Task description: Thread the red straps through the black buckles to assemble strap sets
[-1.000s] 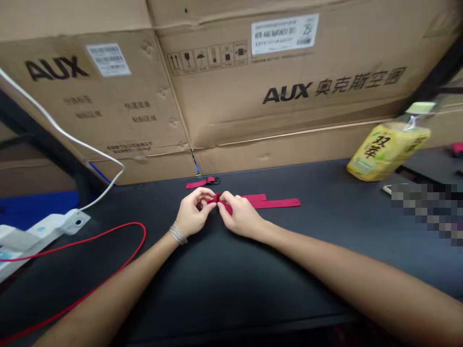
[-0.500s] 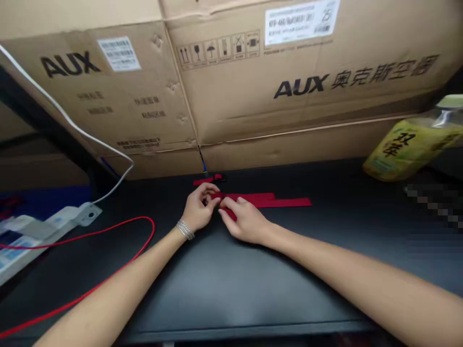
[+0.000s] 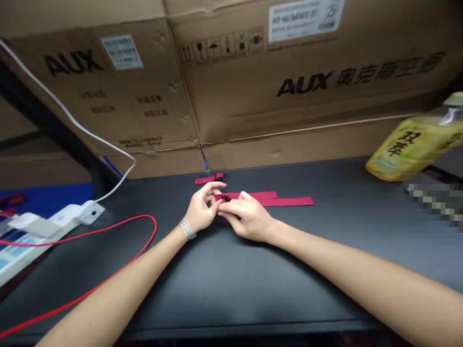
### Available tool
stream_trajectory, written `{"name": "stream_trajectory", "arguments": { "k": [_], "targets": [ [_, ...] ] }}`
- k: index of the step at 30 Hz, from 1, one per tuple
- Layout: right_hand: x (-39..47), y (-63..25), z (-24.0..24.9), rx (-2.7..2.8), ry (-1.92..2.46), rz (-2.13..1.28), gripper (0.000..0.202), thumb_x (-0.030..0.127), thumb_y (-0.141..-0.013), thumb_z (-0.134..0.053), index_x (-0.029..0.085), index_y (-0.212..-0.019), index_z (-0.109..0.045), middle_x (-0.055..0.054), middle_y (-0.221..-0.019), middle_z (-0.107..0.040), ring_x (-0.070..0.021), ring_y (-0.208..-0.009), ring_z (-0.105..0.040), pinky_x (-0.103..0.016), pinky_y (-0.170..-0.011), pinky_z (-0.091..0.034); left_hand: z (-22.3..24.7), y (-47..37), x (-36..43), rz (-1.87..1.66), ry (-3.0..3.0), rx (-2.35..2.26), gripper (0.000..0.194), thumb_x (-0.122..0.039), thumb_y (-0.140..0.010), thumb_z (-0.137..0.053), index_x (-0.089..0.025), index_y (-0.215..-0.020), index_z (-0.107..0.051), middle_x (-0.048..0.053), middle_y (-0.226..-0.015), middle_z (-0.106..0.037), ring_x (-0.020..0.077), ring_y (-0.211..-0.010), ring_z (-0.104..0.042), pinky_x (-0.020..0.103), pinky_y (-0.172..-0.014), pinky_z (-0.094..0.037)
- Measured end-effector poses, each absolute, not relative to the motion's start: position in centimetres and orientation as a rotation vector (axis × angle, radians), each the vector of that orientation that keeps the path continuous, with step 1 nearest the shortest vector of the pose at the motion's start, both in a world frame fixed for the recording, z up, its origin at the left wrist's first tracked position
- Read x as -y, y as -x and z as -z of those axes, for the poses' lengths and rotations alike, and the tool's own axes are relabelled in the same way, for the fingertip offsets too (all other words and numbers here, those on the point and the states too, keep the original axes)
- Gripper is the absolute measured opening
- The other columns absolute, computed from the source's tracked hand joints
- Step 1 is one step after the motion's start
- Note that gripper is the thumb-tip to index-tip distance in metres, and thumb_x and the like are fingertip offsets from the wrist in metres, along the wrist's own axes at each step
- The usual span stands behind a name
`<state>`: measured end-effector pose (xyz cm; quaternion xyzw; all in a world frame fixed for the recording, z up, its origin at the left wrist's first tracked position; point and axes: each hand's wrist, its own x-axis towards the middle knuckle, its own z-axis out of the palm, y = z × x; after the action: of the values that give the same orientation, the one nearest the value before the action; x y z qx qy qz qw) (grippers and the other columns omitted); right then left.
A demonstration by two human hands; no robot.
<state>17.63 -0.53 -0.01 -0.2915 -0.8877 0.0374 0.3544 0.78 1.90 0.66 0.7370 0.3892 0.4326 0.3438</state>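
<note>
In the head view, the person's left hand (image 3: 202, 207) and right hand (image 3: 249, 217) work close together above a smooth black table top (image 3: 235, 279). Between them is a narrow red fabric strap (image 3: 223, 202) with a small black buckle (image 3: 226, 198), and both hands hold it there. The left hand pinches the strap with its thumb and curled fingers, while its index finger is stretched over the buckle. The right hand is almost closed, thumb and fingertips pressed together on the strap just beside the buckle. The fingers partly hide the strap, so I cannot tell exactly how it passes through the buckle.

To the right of the buckle, two flat red strap lengths (image 3: 289, 202) lie on the table, one partly along the other; whether they join the held part cannot be seen. Behind the left hand lies a short red strap with a black ring (image 3: 204, 180), near the large brown cardboard boxes (image 3: 271, 120).

At the left are a white plastic power strip (image 3: 50, 226) and a thin red cable (image 3: 144, 217). A yellow-labelled clear bottle (image 3: 408, 147) stands at the far right.
</note>
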Motion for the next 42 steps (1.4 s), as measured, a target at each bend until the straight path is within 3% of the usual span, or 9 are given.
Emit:
{"name": "stream_trajectory", "arguments": {
  "k": [6,13,19,25,32,42],
  "targets": [
    [-0.8,-18.4,0.1,1.941,1.141,-0.200,0.022,0.021,-0.093,-0.040,0.019,-0.100,-0.061,-0.003,-0.092,-0.069,-0.0150,-0.076,-0.059,-0.026,-0.071,-0.036,-0.8,-1.0,-1.7,-1.048,-2.032,-1.084,0.038,-0.021,-0.076,-0.057,-0.014,-0.114,-0.056,0.001,-0.075,-0.059,0.0100,-0.062,-0.054,0.021,-0.058,-0.046],
    [1.2,-17.6,-0.1,2.248,0.764,-0.083,0.027,0.016,-0.090,-0.039,0.019,-0.100,-0.064,-0.005,-0.086,-0.070,-0.0150,-0.072,-0.057,-0.030,-0.073,-0.035,-0.7,-0.9,-1.7,-1.044,-2.154,-1.153,0.019,-0.019,-0.075,-0.058,-0.016,-0.092,-0.065,0.005,-0.087,-0.070,0.0171,-0.077,-0.064,0.028,-0.073,-0.050],
    [0.9,-17.6,-0.2,2.021,0.985,-0.070,0.024,0.020,-0.092,-0.038,0.016,-0.101,-0.060,-0.006,-0.092,-0.069,-0.0152,-0.069,-0.055,-0.029,-0.072,-0.038,-0.4,-0.9,-2.1,-1.150,-2.009,-1.226,0.018,-0.026,-0.081,-0.054,-0.016,-0.093,-0.063,0.001,-0.069,-0.064,0.0124,-0.058,-0.058,0.023,-0.057,-0.048],
    [0.6,-17.8,-0.3,1.831,1.195,-0.110,0.015,0.024,-0.087,-0.043,0.018,-0.088,-0.057,-0.004,-0.075,-0.064,-0.0168,-0.066,-0.053,-0.027,-0.067,-0.040,-0.7,-1.3,-1.5,-1.100,-1.918,-1.152,0.025,-0.040,-0.085,-0.051,-0.016,-0.084,-0.058,-0.002,-0.061,-0.056,0.0083,-0.045,-0.049,0.020,-0.045,-0.040],
    [1.0,-17.5,-0.2,1.921,1.141,-0.123,0.012,0.022,-0.082,-0.044,0.018,-0.077,-0.054,-0.002,-0.068,-0.059,-0.0155,-0.063,-0.050,-0.025,-0.064,-0.038,-0.3,-1.1,-1.9,-1.127,-1.826,-1.135,0.031,-0.044,-0.088,-0.046,-0.016,-0.099,-0.056,-0.003,-0.056,-0.057,0.0086,-0.040,-0.048,0.020,-0.042,-0.037],
    [0.2,-17.4,0.1,1.929,1.289,-0.243,0.013,0.024,-0.082,-0.046,0.019,-0.074,-0.055,0.000,-0.061,-0.058,-0.0141,-0.057,-0.050,-0.024,-0.057,-0.032,-0.4,-1.3,-2.1,-1.157,-1.643,-1.144,0.056,-0.059,-0.087,-0.035,-0.009,-0.082,-0.061,0.003,-0.055,-0.059,0.0093,-0.040,-0.049,0.021,-0.042,-0.038]
  ]
}}
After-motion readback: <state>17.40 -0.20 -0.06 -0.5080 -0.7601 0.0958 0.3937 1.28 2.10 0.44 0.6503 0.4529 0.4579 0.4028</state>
